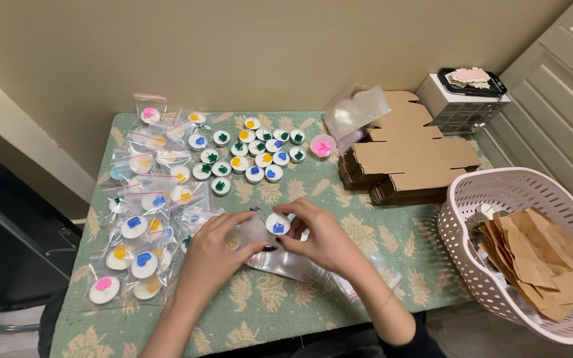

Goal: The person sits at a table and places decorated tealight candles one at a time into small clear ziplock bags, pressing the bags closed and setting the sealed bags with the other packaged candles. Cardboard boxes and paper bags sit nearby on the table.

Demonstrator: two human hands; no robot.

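From the head camera, the right hand pinches a white candle with a blue centre between fingertips, above the table. The left hand grips a clear bag just beside it. More bags lie beneath; bagged candles lie left.

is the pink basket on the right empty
No, the pink basket holds a heap of folded brown paper pieces.

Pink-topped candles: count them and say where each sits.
3 pink-topped candles: one bagged at the far left corner, one loose beside the cardboard boxes, one bagged at the near left edge. Bags may hide more.
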